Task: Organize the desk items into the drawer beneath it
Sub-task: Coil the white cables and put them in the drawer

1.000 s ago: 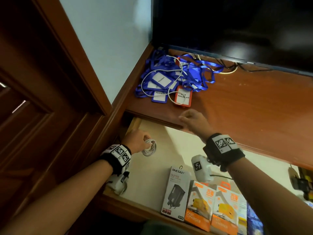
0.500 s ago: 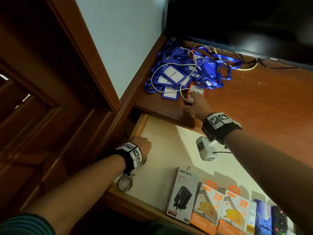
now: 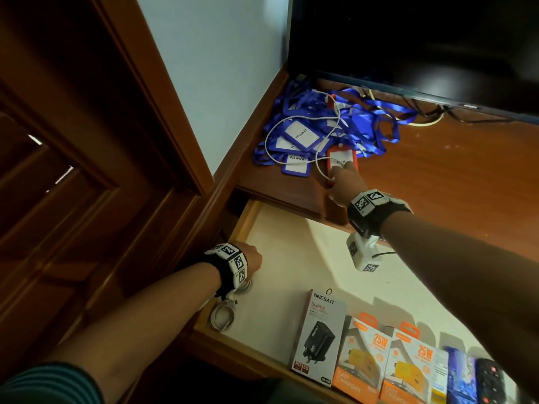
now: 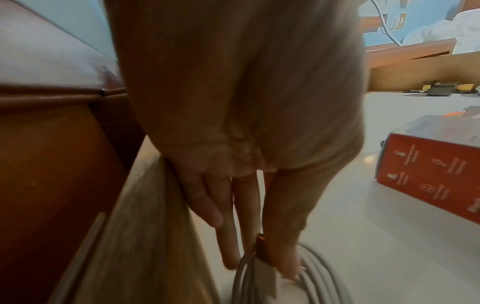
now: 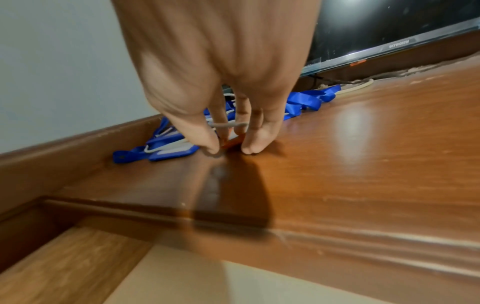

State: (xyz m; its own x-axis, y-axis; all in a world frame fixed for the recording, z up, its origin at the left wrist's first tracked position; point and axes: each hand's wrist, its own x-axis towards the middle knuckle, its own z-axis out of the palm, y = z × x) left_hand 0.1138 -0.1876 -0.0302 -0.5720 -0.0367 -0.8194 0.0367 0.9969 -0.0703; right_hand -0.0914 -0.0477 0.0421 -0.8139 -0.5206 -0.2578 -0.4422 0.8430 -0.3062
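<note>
The right hand (image 3: 342, 185) pinches the red badge (image 3: 341, 160) at its near end on the worktop (image 3: 437, 176); the drawer (image 3: 291, 258) lies below. The left hand (image 3: 252, 259) seems to hold a coiled cable (image 4: 306, 275).

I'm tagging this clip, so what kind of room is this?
Probably a bedroom or hotel-style room: a TV stands on a built-in wooden desk, and the left wrist view shows what looks like white bedding.

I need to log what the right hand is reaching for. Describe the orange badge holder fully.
The orange badge holder lies flat on the wooden desk, at the near edge of the blue lanyard pile. It looks like plastic, an orange frame round a white card. A white cable loops across it. The right hand has fingertips at its near end.
</note>
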